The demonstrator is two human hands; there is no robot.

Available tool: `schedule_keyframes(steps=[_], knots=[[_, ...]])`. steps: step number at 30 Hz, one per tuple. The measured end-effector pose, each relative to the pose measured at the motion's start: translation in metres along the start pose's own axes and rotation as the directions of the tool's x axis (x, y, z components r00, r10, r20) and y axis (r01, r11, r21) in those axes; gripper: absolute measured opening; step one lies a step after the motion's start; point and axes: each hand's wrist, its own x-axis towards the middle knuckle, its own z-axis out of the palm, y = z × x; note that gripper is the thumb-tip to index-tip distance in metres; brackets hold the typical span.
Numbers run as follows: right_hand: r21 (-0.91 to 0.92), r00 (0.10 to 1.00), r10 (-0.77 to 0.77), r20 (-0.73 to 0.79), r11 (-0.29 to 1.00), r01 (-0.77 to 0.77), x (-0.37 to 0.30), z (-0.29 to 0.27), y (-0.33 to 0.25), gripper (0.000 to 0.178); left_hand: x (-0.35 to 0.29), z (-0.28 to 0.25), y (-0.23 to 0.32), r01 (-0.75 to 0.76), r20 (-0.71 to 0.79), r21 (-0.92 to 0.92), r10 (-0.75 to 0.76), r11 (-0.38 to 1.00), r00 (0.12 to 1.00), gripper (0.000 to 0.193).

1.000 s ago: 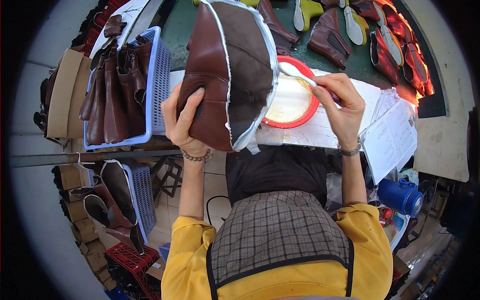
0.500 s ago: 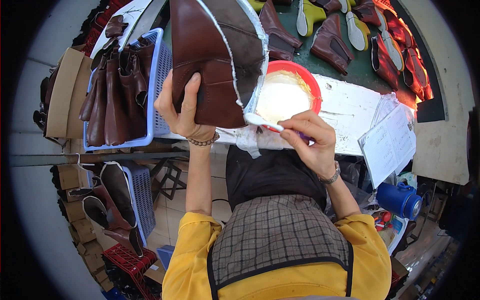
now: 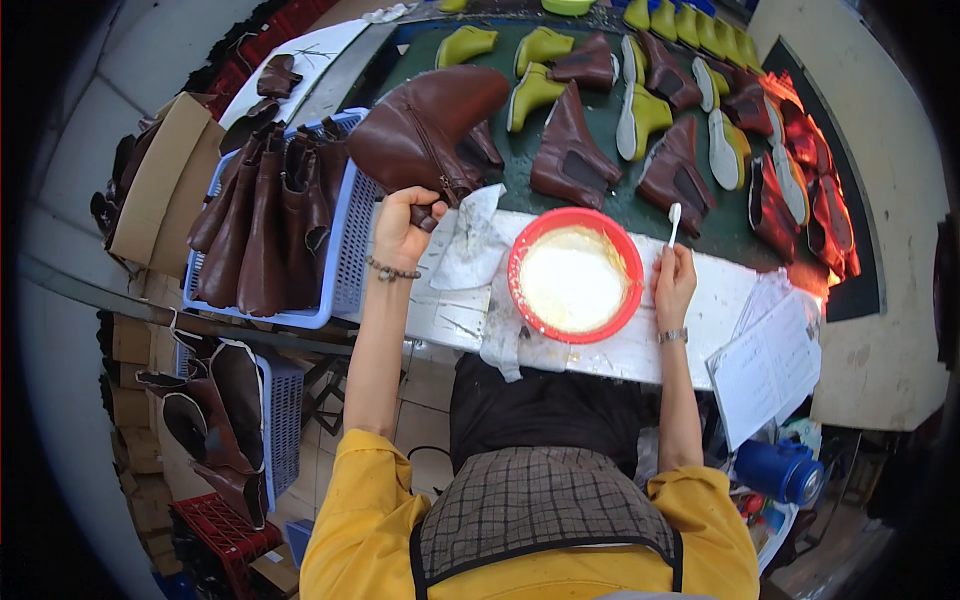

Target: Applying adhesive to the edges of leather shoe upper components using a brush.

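My left hand (image 3: 403, 232) is closed on the lower edge of a brown leather boot upper (image 3: 420, 120), which is held up over the left side of the work table and shows a zip. In my right hand (image 3: 675, 285) is a toothbrush (image 3: 674, 228), its white head pointing up and its handle hidden in my fingers. Between the hands stands a red bowl (image 3: 517, 290) with white, creamy paste (image 3: 575, 275) in it, and yellowish residue on its inner wall. A crumpled white cloth (image 3: 470, 245) lies just right of my left hand.
A blue plastic basket (image 3: 345, 220) full of brown boot uppers stands at the left. Brown uppers (image 3: 570, 150) and yellow-green shoe lasts (image 3: 540, 95) cover the green belt (image 3: 425, 50) behind the bowl. Written sheets (image 3: 765, 365) hang at the table's right edge, above a blue flask (image 3: 780, 470).
My left hand has turned the upper from its open, lined side to its zip side and moved it away. My right hand has drawn the toothbrush off the upper, to the right of the bowl.
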Motion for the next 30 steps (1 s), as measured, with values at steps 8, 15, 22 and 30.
schedule_keyframes(steps=[8, 15, 22, 30], knots=[[-0.140, 0.998, -0.063, -0.007, 0.988, 0.061, 0.001, 0.008, 0.005, 0.018, 0.132, -0.004, 0.038, 0.010, 0.029, -0.105, -0.007, 0.994, 1.000, 0.017], [-0.176, 0.999, -0.009, -0.036, 0.984, 0.002, -0.006, 0.001, 0.003, 0.015, 0.236, 0.081, 0.045, -0.443, 0.083, 0.802, 0.661, 0.400, 0.746, 0.048], [-0.129, 0.995, 0.100, -0.008, 0.987, -0.100, -0.006, 0.011, -0.004, 0.015, 0.299, 0.110, 0.054, -0.297, 0.516, 0.854, 0.622, -0.427, 0.590, 0.126], [-0.123, 0.995, 0.067, -0.068, 0.990, -0.075, -0.009, -0.004, 0.002, 0.018, 0.059, 0.127, 0.043, -0.497, 0.787, 0.614, 0.526, -0.614, 0.322, 0.055]])
